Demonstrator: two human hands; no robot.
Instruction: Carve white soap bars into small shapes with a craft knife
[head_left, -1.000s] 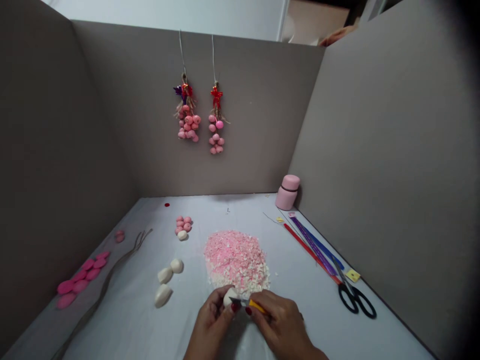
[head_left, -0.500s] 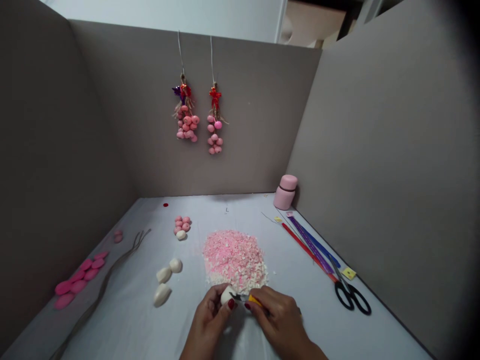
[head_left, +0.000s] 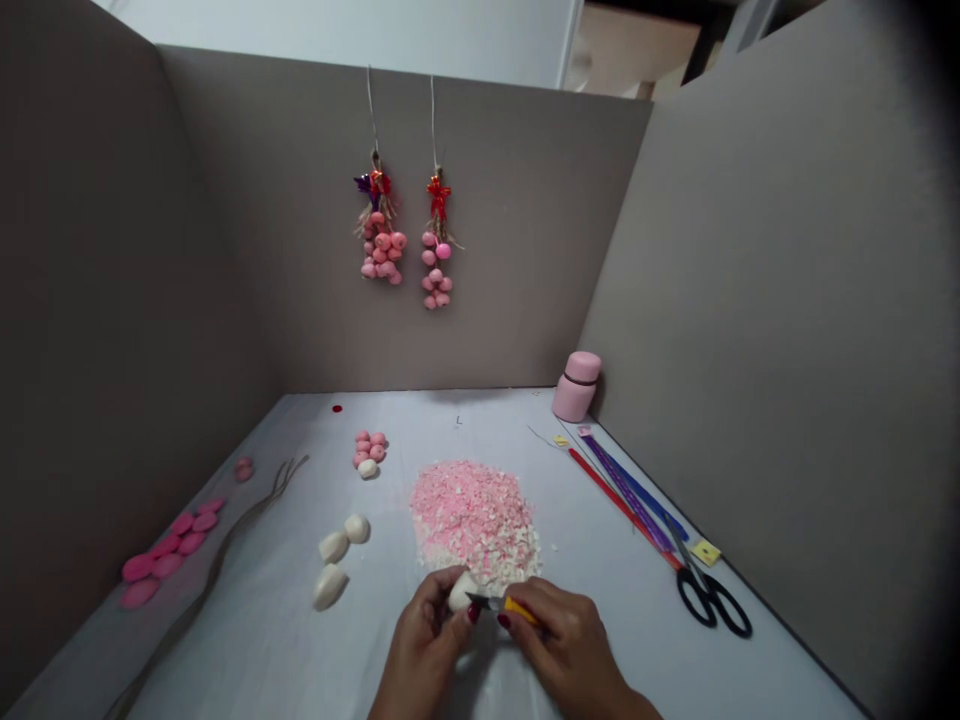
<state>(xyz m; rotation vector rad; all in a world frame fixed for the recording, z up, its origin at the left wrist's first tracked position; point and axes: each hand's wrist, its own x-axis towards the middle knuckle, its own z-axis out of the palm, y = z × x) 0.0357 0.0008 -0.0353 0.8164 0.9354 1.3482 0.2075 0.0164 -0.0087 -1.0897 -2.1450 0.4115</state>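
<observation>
My left hand [head_left: 429,632] is closed around a small white rounded piece [head_left: 463,590], possibly soap, at the near edge of the table. In my right hand [head_left: 566,632] is a yellow-handled craft knife [head_left: 519,609], its blade against the right side of the white piece. Just beyond both hands spreads a heap of pink and white shavings [head_left: 474,515]. To the left lie several white chunks, among them a larger one [head_left: 330,586]. Farther back a cluster of pink balls [head_left: 370,447] has one white ball [head_left: 367,468] beside it.
Flat pink ovals [head_left: 166,566] and a bundle of twine [head_left: 217,565] lie at left. On the right are black-handled scissors [head_left: 705,590], red, purple and blue ribbons [head_left: 630,495], and a pink flask [head_left: 577,388]. Two strings of pink balls [head_left: 435,270] hang on the grey back panel [head_left: 510,240].
The knife blade has shifted slightly on the white piece, and both hands remain in front of the shavings. The whole view has moved a little.
</observation>
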